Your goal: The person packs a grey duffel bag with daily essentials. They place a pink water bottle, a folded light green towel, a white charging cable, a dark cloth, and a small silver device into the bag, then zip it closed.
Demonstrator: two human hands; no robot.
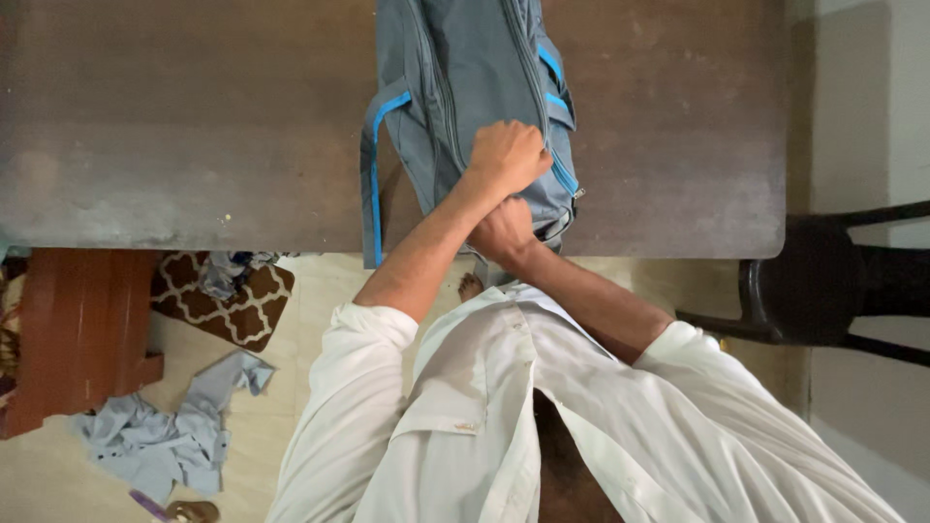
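A grey backpack (465, 68) with blue trim and zips lies on a dark brown table (194, 126), its lower end hanging over the near edge. My left hand (509, 155) is a closed fist on the bag's fabric, beside a blue-edged zip. My right hand (504, 232) sits just below it at the table edge, closed on the bag's lower end. The two hands touch each other. A grey strap (370, 194) with a blue edge hangs down on the bag's left. My fingers are mostly hidden in the fabric.
A dark chair (823, 281) stands at the table's right end. On the floor to the left are a red-brown wooden bench (77, 329), a brown and white patterned mat (232, 300) and crumpled light blue cloth (165, 436). My bare foot (471, 287) shows under the table edge.
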